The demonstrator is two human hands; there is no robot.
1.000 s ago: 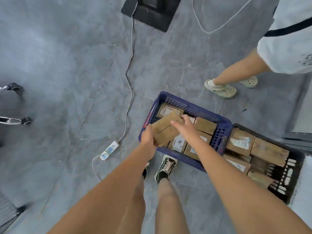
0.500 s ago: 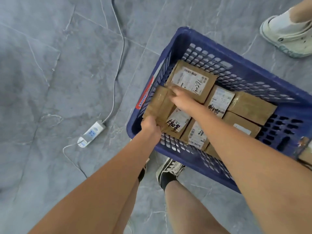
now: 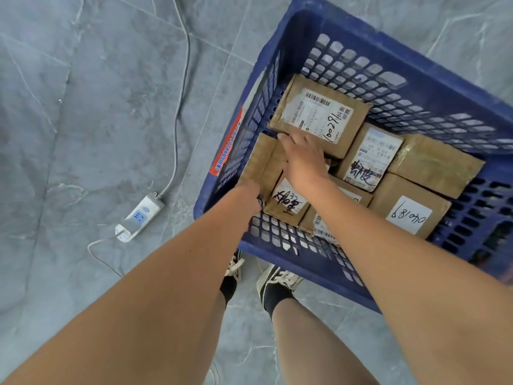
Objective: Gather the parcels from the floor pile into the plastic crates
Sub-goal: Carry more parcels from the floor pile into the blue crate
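Observation:
A blue plastic crate (image 3: 358, 26) stands on the grey floor with several brown cardboard parcels packed inside. A plain brown parcel (image 3: 259, 162) lies against the crate's left wall, and both my hands are on it. My left hand (image 3: 249, 197) grips its near end down by the crate's front wall, with the fingers hidden. My right hand (image 3: 301, 158) lies over its far end, fingertips curled at the edge beside a labelled parcel (image 3: 319, 115). Another labelled parcel (image 3: 288, 202) sits just right of my left hand.
A white power strip (image 3: 140, 216) lies on the floor left of the crate, and its grey cable (image 3: 177, 107) runs away toward the top. My feet in black-and-white shoes (image 3: 277, 282) stand against the crate's near wall. The floor is grey marble tile.
My head has dropped closer to the crate. The plain parcel has gone from above the crate down into its left side, with both hands still on it.

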